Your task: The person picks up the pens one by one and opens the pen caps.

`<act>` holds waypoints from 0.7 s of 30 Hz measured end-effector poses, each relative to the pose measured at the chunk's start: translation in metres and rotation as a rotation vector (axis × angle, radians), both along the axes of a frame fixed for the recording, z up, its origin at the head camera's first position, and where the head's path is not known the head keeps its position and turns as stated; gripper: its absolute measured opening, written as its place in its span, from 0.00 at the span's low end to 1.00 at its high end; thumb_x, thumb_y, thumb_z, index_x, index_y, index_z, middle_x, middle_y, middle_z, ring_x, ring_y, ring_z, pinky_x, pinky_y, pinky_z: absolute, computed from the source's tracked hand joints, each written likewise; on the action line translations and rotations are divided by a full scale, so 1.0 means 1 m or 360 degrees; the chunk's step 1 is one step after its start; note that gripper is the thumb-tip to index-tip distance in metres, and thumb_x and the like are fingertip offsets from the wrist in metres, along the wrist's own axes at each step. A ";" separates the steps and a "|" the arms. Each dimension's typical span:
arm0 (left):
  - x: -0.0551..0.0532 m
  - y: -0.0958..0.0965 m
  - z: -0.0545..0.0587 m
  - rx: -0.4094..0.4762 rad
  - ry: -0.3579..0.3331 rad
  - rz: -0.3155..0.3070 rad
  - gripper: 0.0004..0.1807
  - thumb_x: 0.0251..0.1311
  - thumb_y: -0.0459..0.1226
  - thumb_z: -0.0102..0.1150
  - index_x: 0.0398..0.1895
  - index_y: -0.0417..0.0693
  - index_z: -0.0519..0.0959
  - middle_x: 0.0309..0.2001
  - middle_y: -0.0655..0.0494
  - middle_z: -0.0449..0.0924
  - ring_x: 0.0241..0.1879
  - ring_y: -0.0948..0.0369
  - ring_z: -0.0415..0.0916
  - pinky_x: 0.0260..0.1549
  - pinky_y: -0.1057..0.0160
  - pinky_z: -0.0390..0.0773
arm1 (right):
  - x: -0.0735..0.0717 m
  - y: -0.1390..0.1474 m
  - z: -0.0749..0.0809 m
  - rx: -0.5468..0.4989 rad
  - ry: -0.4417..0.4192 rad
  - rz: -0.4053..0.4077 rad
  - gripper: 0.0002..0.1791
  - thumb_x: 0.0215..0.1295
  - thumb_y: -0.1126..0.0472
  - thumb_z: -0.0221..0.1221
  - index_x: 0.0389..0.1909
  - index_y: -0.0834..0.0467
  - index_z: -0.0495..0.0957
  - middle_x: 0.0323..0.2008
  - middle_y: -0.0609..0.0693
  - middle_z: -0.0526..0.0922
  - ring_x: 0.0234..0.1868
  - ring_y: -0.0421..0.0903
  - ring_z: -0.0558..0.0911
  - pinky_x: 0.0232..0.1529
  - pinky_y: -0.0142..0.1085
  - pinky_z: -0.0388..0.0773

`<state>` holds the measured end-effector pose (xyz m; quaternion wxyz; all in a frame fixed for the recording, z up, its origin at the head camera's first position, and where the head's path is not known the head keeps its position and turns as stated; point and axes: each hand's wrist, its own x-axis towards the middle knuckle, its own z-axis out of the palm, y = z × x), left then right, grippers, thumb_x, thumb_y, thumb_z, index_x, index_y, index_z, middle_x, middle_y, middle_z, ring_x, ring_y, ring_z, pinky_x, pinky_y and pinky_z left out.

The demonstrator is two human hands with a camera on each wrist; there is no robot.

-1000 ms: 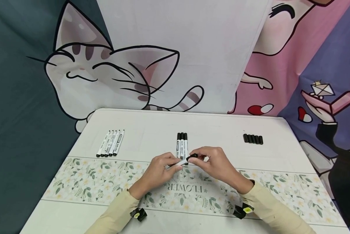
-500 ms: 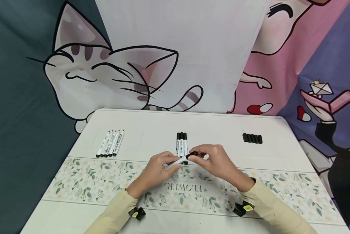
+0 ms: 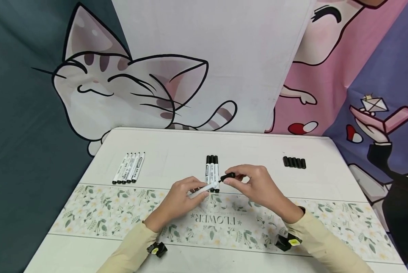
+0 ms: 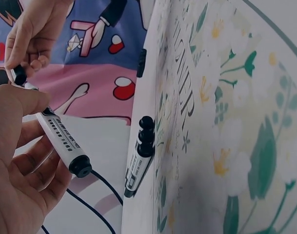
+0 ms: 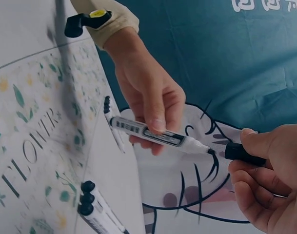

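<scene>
My left hand (image 3: 185,197) grips a white whiteboard marker (image 5: 160,136) around its barrel, its black tip bare and pointing to the right. The black cap (image 5: 243,153) is pinched between thumb and forefinger of my right hand (image 3: 253,185), just off the marker's tip with a small gap between them. Both hands are raised over the table's middle. Behind them lie 3 capped markers (image 3: 212,167) side by side, their lower ends partly overlapped by the held marker in the head view.
Several uncapped markers (image 3: 129,167) lie in a row at the left of the table. Several loose black caps (image 3: 294,162) stand together at the right. A flower-printed strip (image 3: 122,212) crosses the white table (image 3: 251,148), and printed cloth hangs behind it.
The cap has come off the marker as my right hand moved away to the right and slightly up. My left hand still holds the marker, nearly in the same place.
</scene>
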<state>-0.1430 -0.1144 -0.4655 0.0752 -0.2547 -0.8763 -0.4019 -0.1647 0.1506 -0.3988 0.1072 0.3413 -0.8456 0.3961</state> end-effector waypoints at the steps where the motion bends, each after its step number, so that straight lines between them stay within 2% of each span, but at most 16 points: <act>1: 0.000 -0.001 0.000 -0.0003 -0.0002 0.0010 0.15 0.65 0.43 0.69 0.50 0.46 0.87 0.43 0.63 0.85 0.43 0.66 0.82 0.45 0.60 0.82 | -0.001 0.001 0.001 -0.0006 0.0013 -0.0009 0.10 0.62 0.59 0.72 0.44 0.54 0.88 0.35 0.41 0.88 0.31 0.33 0.81 0.22 0.30 0.76; 6: -0.002 -0.008 -0.001 0.0015 -0.0023 0.0111 0.11 0.62 0.42 0.71 0.45 0.50 0.88 0.38 0.67 0.83 0.35 0.69 0.77 0.36 0.62 0.81 | -0.005 0.009 0.004 -0.0036 0.0066 -0.0070 0.11 0.59 0.61 0.74 0.43 0.52 0.89 0.36 0.41 0.88 0.33 0.35 0.82 0.23 0.29 0.76; 9: -0.003 -0.015 -0.001 0.0046 -0.0039 0.0195 0.09 0.62 0.42 0.72 0.44 0.52 0.88 0.35 0.68 0.82 0.32 0.69 0.74 0.32 0.63 0.79 | -0.007 0.013 0.004 -0.0054 0.0078 -0.0118 0.12 0.58 0.61 0.74 0.43 0.51 0.89 0.33 0.39 0.87 0.33 0.35 0.81 0.22 0.29 0.73; 13: -0.005 -0.025 0.000 0.0145 -0.0118 0.0275 0.11 0.63 0.40 0.71 0.47 0.50 0.86 0.33 0.65 0.80 0.29 0.67 0.73 0.29 0.66 0.76 | -0.010 0.020 0.003 -0.0082 0.0063 -0.0172 0.12 0.58 0.62 0.75 0.43 0.51 0.89 0.30 0.37 0.86 0.31 0.36 0.81 0.24 0.29 0.73; 16: -0.006 -0.034 0.000 0.0218 -0.0191 0.0329 0.11 0.64 0.39 0.70 0.48 0.48 0.85 0.31 0.63 0.78 0.27 0.65 0.73 0.28 0.67 0.76 | -0.013 0.025 0.001 -0.0097 0.0052 -0.0209 0.12 0.58 0.63 0.75 0.43 0.51 0.89 0.30 0.37 0.86 0.30 0.36 0.81 0.29 0.31 0.78; 21: -0.008 -0.051 0.002 0.0242 -0.0245 0.0403 0.09 0.66 0.41 0.69 0.46 0.50 0.84 0.31 0.60 0.78 0.28 0.63 0.74 0.28 0.67 0.76 | -0.016 0.035 -0.002 -0.0106 0.0043 -0.0292 0.13 0.57 0.65 0.75 0.44 0.51 0.89 0.29 0.39 0.85 0.30 0.36 0.81 0.30 0.33 0.79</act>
